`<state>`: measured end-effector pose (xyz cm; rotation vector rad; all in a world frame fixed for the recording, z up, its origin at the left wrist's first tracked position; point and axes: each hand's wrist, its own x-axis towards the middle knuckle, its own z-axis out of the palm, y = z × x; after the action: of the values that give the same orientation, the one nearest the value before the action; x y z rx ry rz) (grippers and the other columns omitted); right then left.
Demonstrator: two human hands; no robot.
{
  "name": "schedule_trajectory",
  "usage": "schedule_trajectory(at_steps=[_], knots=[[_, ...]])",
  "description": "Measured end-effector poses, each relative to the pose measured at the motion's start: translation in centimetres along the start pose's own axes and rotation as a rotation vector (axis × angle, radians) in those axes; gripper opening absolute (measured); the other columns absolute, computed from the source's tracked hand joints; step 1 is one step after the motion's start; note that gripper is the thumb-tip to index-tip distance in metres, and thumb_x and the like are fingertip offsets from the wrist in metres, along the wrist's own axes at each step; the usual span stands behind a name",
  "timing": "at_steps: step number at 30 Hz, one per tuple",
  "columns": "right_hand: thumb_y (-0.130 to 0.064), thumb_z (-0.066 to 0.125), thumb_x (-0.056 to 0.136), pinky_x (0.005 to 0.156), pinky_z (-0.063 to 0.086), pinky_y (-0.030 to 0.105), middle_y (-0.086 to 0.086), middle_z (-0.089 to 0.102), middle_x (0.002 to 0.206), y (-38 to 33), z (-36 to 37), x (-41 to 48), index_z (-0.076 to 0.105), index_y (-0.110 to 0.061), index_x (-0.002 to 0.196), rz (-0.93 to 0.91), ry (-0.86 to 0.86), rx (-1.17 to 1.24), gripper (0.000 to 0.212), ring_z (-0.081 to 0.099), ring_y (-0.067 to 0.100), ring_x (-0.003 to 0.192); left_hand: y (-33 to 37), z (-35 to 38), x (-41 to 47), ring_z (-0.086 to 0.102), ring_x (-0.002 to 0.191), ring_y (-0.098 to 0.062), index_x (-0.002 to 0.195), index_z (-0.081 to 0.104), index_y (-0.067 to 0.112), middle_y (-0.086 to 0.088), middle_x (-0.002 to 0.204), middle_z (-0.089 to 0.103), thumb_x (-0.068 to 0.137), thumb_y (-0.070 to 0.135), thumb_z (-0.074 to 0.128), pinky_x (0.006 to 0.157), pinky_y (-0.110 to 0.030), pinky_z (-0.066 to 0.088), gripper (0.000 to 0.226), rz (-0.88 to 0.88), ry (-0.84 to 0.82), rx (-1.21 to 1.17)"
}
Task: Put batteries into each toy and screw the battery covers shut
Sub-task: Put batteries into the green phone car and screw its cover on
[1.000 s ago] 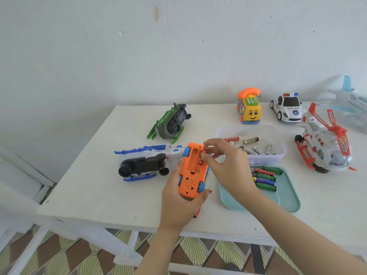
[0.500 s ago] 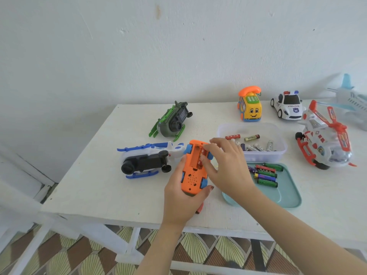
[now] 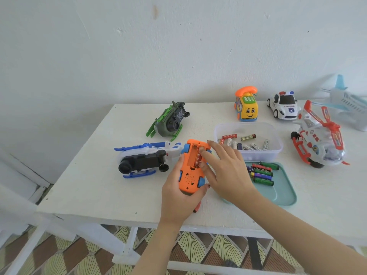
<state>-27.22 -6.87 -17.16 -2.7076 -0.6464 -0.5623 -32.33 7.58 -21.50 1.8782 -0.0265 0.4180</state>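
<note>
Starting at the right hand (image 3: 226, 173): its fingers (image 3: 206, 153) lie fairly straight, with the index tip and thumb tip on a red battery (image 3: 197, 158) in the open bay of the orange toy car (image 3: 189, 179). We'd call that pressing, not gripping. The left hand (image 3: 178, 197) wraps around the car from underneath, belly up, over the desk (image 3: 95, 185) near its 6 o'clock edge.

Our guess on handling: the car is light hollow plastic, stiff but a bit slick, so we'd grab the body sides, not the blue wheels (image 3: 201, 182), which would probably roll. The battery is small, hard and smooth, so it'll likely want to pop back out; push down on its ends. We can't spot the cover or its screw.

Writing: "EVEREADY" on a gold-and-black cell (image 3: 248, 137) in the clear tub (image 3: 276, 153), at 2 o'clock from the car. "POLICE" on the white police car (image 3: 284, 106) at 1 o'clock. The print on the batteries on the teal tray (image 3: 284, 193) at 3 o'clock is too small to read.
</note>
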Motion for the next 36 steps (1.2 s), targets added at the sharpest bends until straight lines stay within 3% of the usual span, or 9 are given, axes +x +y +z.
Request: schedule_trajectory(at_steps=[4,8,12,17,22,25,29,33,36], knots=[[-0.022,0.041,0.098,0.102,0.036,0.042,0.009,0.046,0.141,1.2,-1.4,-0.3,0.051,-0.026,0.135,0.09,-0.061,0.278,0.038,0.045,0.027,0.125,0.3,0.1,0.0,0.061,0.106,0.001,0.134,0.037,0.044,0.012,0.122,0.061,0.069,0.017,0.088,0.082,-0.009,0.048,0.087,-0.016,0.024,-0.02],[0.001,0.048,0.086,0.075,0.047,0.039,0.009,0.065,0.093,4.5,-1.9,-1.0,0.068,-0.011,0.103,0.218,0.051,0.277,0.029,0.058,0.032,0.089,0.3,0.0,-0.1,0.063,0.101,-0.001,0.131,0.039,0.046,0.01,0.118,0.063,0.069,0.016,0.087,0.079,-0.009,0.048,0.084,-0.026,0.027,-0.046],[-0.011,0.051,0.077,0.065,0.046,0.034,0.002,0.068,0.074,6.0,-1.7,-2.7,0.071,-0.012,0.086,0.213,-0.029,0.162,0.022,0.061,0.03,0.072,0.5,0.1,-0.1,0.061,0.101,0.005,0.13,0.038,0.044,0.015,0.117,0.06,0.07,0.011,0.086,0.078,-0.005,0.046,0.084,-0.026,0.027,-0.054],[-0.035,0.072,0.078,0.074,0.039,0.035,-0.002,0.068,0.08,4.9,-0.5,-4.1,0.072,-0.019,0.096,0.177,-0.092,0.096,0.024,0.059,0.024,0.079,0.6,0.2,-0.1,0.06,0.101,0.007,0.135,0.037,0.038,0.013,0.121,0.059,0.071,0.01,0.086,0.078,-0.004,0.045,0.085,-0.03,0.012,-0.058],[-0.027,0.055,0.086,0.075,0.036,0.034,0.002,0.064,0.082,3.9,-0.3,-3.6,0.067,-0.015,0.09,0.207,-0.183,-0.04,0.018,0.057,0.025,0.083,0.7,0.2,-0.3,0.059,0.103,0.007,0.135,0.037,0.039,0.013,0.122,0.059,0.071,0.011,0.086,0.078,-0.004,0.045,0.085,-0.027,0.011,-0.054],[-0.014,0.05,0.091,0.071,0.041,0.032,0.006,0.062,0.094,2.9,-0.8,-3.5,0.063,-0.01,0.109,0.309,-0.058,0.185,0.023,0.057,0.021,0.083,0.8,0.2,-0.3,0.059,0.103,0.008,0.133,0.036,0.041,0.015,0.12,0.058,0.071,0.013,0.086,0.079,-0.004,0.045,0.084,-0.036,0.003,-0.051],[-0.002,0.035,0.097,0.071,0.034,0.001,-0.004,0.057,0.104,0.1,-2.4,-2.5,0.055,-0.017,0.125,0.433,0.012,0.654,0.038,0.05,-0.016,0.082,0.8,0.1,-0.3,0.06,0.103,0.004,0.128,0.037,0.047,0.013,0.12,0.06,0.071,0.015,0.086,0.079,-0.006,0.046,0.081,-0.049,0.007,-0.055],[-0.007,0.034,0.098,0.067,0.047,0.027,-0.007,0.057,0.073,-2.4,-3.2,-1.5,0.055,-0.029,0.105,0.551,0.016,0.972,0.031,0.051,0.005,0.062,0.9,0.1,-0.2,0.059,0.102,0.005,0.128,0.036,0.048,0.012,0.119,0.059,0.071,0.017,0.085,0.078,-0.006,0.046,0.081,-0.061,0.006,-0.044],[-0.009,0.041,0.099,0.061,0.049,0.027,-0.001,0.056,0.076,-3.3,-3.3,-0.8,0.054,-0.028,0.106,0.572,0.005,1.118,0.024,0.054,0.002,0.056,0.8,0.0,-0.4,0.06,0.104,0.005,0.13,0.037,0.044,0.009,0.121,0.06,0.072,0.014,0.085,0.078,-0.006,0.047,0.081,-0.072,0.006,-0.054]])
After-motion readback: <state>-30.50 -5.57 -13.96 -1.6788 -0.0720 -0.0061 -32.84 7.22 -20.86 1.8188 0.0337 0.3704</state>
